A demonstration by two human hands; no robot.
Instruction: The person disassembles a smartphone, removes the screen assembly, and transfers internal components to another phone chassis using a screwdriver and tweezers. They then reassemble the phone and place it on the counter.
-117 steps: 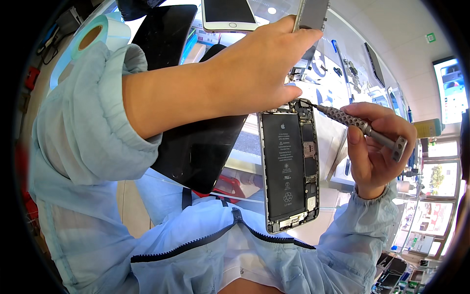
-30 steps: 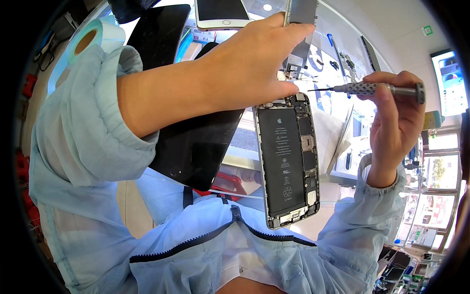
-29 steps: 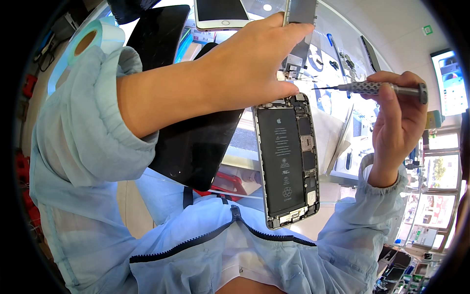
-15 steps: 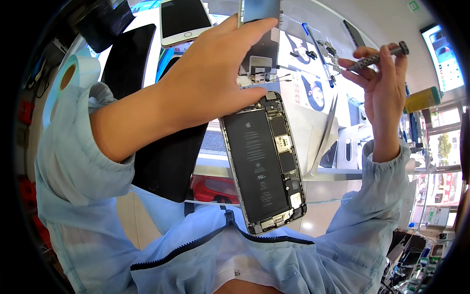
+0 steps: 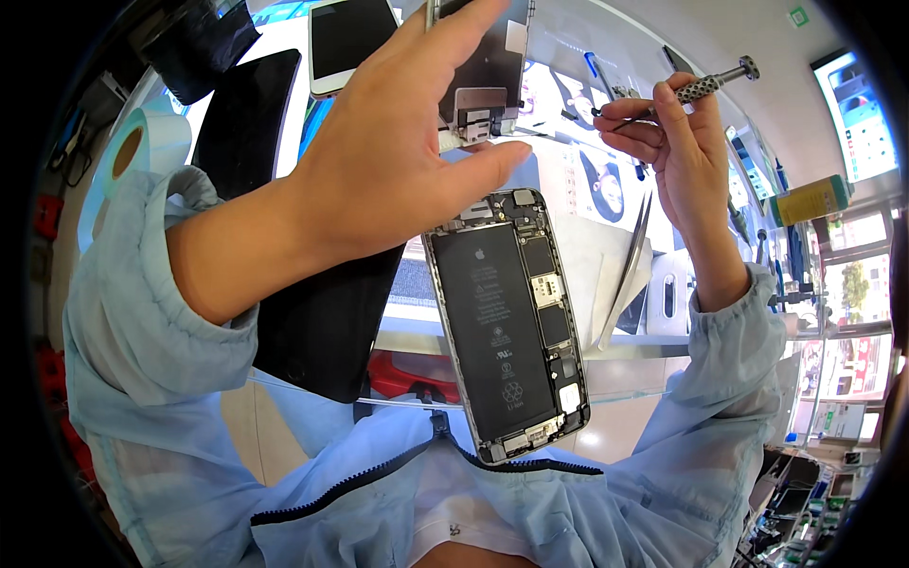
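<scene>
My left hand (image 5: 374,151) is closed around a detached phone screen panel (image 5: 488,71), back side showing, with a small metal bracket and flex part at its lower end. Below the thumb lies an opened phone body (image 5: 494,327), tilted slightly; its black battery and circuit board are exposed. Whether the fingers touch this body is hidden. On the right, raised over the table, my right hand (image 5: 686,151) grips a small knurled metal screwdriver (image 5: 699,89). Its thin tip points left, toward the screen panel but apart from it.
Two dark phones or panels (image 5: 248,123) (image 5: 327,327) lie left, beside a white phone (image 5: 352,43). A tape roll (image 5: 133,156) stands far left, a black container (image 5: 201,47) behind. Tweezers (image 5: 630,275) rest on paper at right. A yellow-green bottle (image 5: 810,201) is farther right.
My left hand and the screen panel have shifted left and slightly up, away from the phone body. My right hand has moved left, with the screwdriver's tip now showing.
</scene>
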